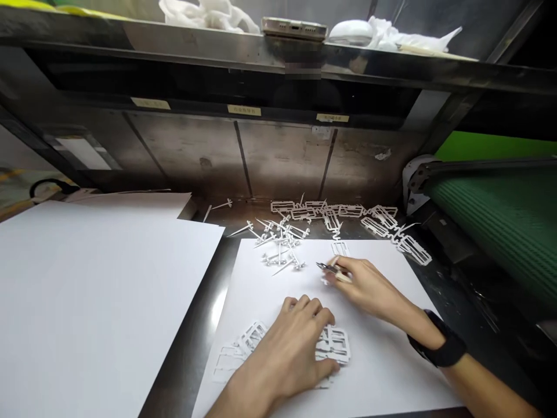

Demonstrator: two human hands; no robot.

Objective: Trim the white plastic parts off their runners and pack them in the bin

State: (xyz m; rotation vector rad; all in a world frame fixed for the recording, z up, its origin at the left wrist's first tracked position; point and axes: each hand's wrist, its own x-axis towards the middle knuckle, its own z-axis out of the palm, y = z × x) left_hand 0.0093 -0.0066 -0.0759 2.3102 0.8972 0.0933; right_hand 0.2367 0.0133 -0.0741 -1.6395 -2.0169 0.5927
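My left hand (289, 348) is curled over white plastic frames (339, 345), its thumb and fingers gripping their edges near the front of the white sheet (383, 371). Part of the frames is hidden beneath this hand, and more slatted pieces (228, 360) show to its left. In my right hand (365, 284), closed around it, is a small pair of nippers (326, 267) with metal jaws pointing left. Just beyond the jaws lies a loose heap of thin white plastic pins (281, 247).
Empty white frames (339, 210) lie along the back of the metal bench. Large white sheets (87, 302) cover the left. A green ribbed conveyor belt (491, 203) borders the right. Overhead, a metal shelf (209, 40) carries a phone (295, 28) and white cloths (206, 14).
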